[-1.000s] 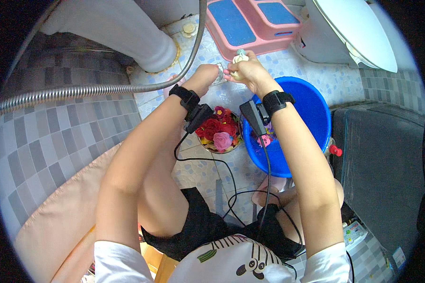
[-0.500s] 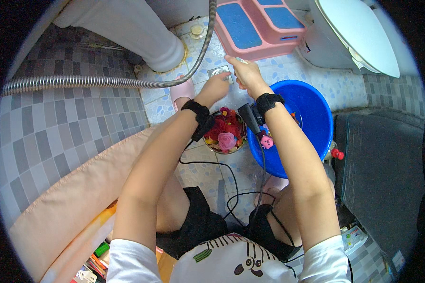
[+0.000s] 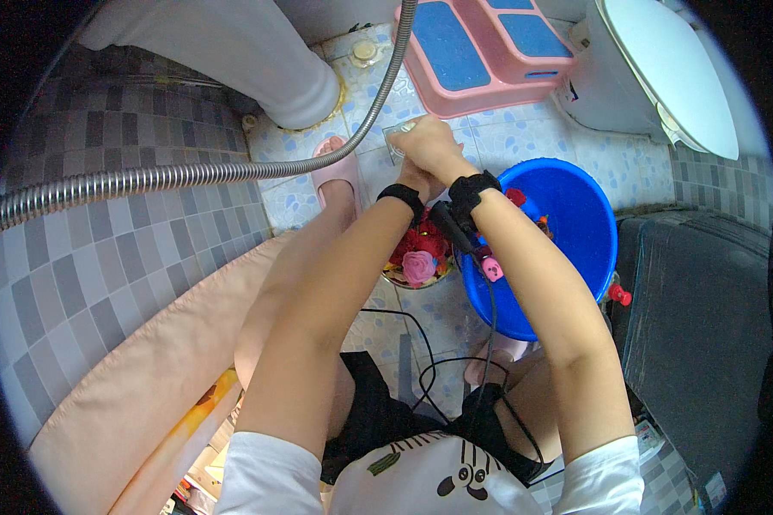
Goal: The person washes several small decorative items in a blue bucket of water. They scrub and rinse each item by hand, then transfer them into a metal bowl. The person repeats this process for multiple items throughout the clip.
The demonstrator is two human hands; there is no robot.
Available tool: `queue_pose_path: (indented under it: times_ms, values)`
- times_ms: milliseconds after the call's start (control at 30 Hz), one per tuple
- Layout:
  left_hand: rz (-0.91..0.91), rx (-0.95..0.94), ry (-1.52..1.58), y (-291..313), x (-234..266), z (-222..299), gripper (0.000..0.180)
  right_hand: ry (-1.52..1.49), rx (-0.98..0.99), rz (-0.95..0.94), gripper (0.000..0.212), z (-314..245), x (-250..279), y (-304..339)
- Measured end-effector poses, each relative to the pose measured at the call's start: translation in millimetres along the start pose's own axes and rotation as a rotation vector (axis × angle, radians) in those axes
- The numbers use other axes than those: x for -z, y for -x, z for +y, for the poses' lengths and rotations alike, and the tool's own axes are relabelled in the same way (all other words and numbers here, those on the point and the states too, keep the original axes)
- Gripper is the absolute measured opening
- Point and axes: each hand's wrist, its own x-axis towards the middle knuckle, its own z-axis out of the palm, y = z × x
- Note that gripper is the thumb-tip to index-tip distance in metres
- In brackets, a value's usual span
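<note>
Upper centre, the 2 hands come together, the right hand (image 3: 432,142) curled over the left hand (image 3: 419,182); can't tell if they hold anything. Just below, flowers (image 3: 419,268) in a bowl (image 3: 410,286), probably light, soft: pinch at the base. Wristbands (image 3: 402,199) crowd overhead; basin (image 3: 594,223) sits right, hose (image 3: 232,173) loops upper left.

Left arm (image 3: 343,287) and right arm (image 3: 550,296) extended forward, converging. Right hand (image 3: 433,144) curled, overlapping the left hand (image 3: 416,178) in view; left fingers hidden.
</note>
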Motion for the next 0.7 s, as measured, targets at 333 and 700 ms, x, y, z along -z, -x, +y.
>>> queue_pose_path:
  times_ms: [333, 700]
  values:
    - [-0.577, 0.338, -1.22, -6, 20, 45, 0.034, -0.16, -0.002, 0.139, 0.037, 12, 10, 1]
    - [-0.431, 0.172, -1.691, 17, 20, 56, 0.085, -0.362, -0.08, 0.162, 0.035, 35, 17, 5]
